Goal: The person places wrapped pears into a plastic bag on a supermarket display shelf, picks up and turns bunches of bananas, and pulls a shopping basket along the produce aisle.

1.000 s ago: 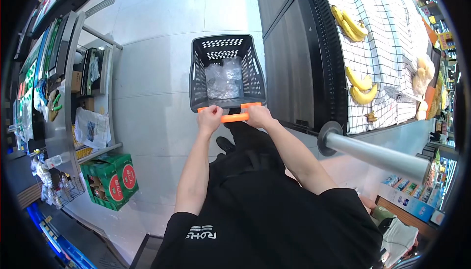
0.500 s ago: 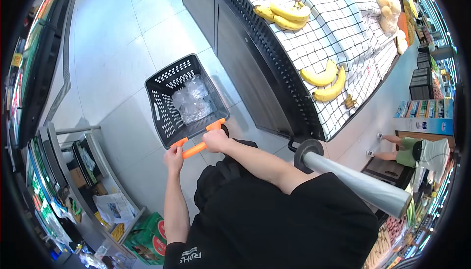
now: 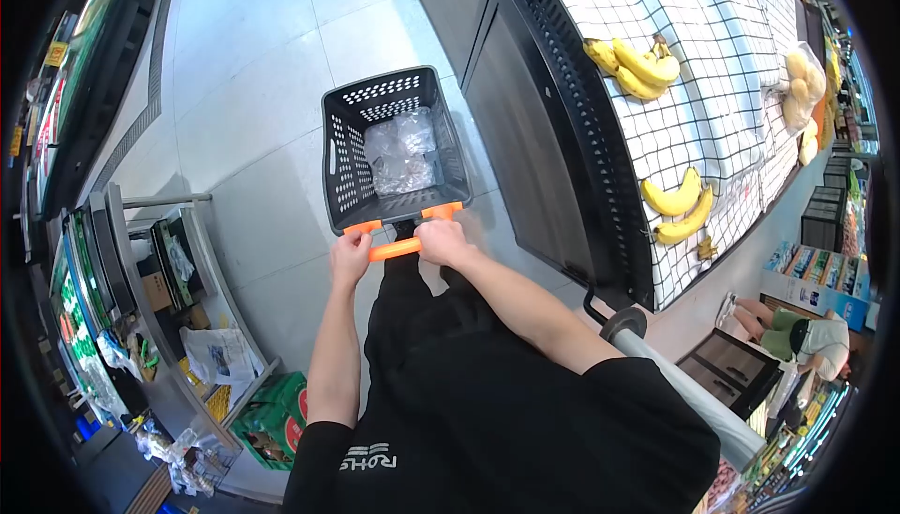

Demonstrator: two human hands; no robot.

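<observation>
The fingers of your left hand (image 3: 351,259) are curling around the left end of the orange handle (image 3: 396,249), and your right hand (image 3: 446,242) is gripping its right end. Just beyond, the black basket (image 3: 398,209) is facing you, its floor holding clear plastic packaging (image 3: 403,167). Rightward, bananas (image 3: 647,70) are lying on a checked cloth (image 3: 712,73); at lower left, a green box (image 3: 272,420) is sitting beside a rack (image 3: 208,270).

Clear plastic items (image 3: 405,173) in the basket (image 3: 348,163) look too blurred to name.
</observation>
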